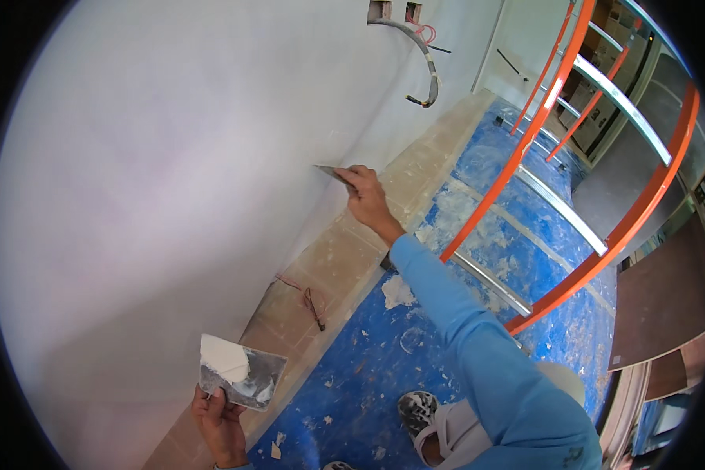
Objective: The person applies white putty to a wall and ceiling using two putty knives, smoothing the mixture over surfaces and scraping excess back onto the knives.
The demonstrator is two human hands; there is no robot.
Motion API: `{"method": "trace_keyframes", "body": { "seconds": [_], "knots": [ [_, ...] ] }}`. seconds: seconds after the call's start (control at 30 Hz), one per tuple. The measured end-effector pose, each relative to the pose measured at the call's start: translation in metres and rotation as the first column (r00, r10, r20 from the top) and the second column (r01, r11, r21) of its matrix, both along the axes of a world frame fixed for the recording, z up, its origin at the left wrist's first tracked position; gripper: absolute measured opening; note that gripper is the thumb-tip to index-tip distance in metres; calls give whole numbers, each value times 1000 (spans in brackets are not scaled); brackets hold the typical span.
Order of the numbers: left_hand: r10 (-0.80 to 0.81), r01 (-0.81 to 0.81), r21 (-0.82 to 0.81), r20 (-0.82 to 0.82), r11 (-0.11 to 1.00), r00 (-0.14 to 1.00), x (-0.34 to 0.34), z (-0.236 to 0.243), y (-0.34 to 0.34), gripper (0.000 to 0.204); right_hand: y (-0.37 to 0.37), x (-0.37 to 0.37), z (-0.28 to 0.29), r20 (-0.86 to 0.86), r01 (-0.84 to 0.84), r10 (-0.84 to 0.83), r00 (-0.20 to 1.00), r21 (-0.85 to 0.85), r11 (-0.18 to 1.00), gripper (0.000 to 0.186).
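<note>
My right hand [366,196] grips a thin putty knife [327,171], held out at the white wall [133,141] with its blade on or very near the surface; I cannot tell if they touch. Low at the left, my left hand [221,423] is closed on a flat metal plate [266,372] carrying a pile of white filler [223,359]. A faint shadow lies on the wall beside the plate.
An orange stepladder [650,204] stands at my right on blue floor sheeting [345,392], beside a beige covered strip [345,266] along the wall. Loose cables [431,74] hang from two wall boxes; thin wires [313,309] lie low. Brown boards [658,298] lean at far right.
</note>
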State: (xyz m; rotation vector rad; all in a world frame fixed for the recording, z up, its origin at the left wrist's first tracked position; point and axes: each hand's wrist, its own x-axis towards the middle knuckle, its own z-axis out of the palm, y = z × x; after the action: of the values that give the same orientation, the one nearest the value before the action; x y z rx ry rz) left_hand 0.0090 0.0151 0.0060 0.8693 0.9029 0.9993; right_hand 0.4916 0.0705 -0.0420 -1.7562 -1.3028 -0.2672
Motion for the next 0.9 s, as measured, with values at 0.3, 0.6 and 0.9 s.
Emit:
{"method": "trace_keyframes", "body": {
  "seconds": [0.3, 0.6, 0.9],
  "knots": [
    [-67, 70, 59, -44, 996, 997, -13, -7, 6, 37, 12, 31, 52, -27, 49, -44, 999, 199, 979, 58],
    [3, 0, 115, -28, 993, 1000, -1, 15, 0, 40, 23, 2, -1, -119, 46, -17, 993, 247, 968, 73],
    [-75, 75, 137, -5, 988, 997, -4, 14, 9, 42, 24, -73, -71, -258, 80, -14, 966, 245, 966, 71]
  ]
}}
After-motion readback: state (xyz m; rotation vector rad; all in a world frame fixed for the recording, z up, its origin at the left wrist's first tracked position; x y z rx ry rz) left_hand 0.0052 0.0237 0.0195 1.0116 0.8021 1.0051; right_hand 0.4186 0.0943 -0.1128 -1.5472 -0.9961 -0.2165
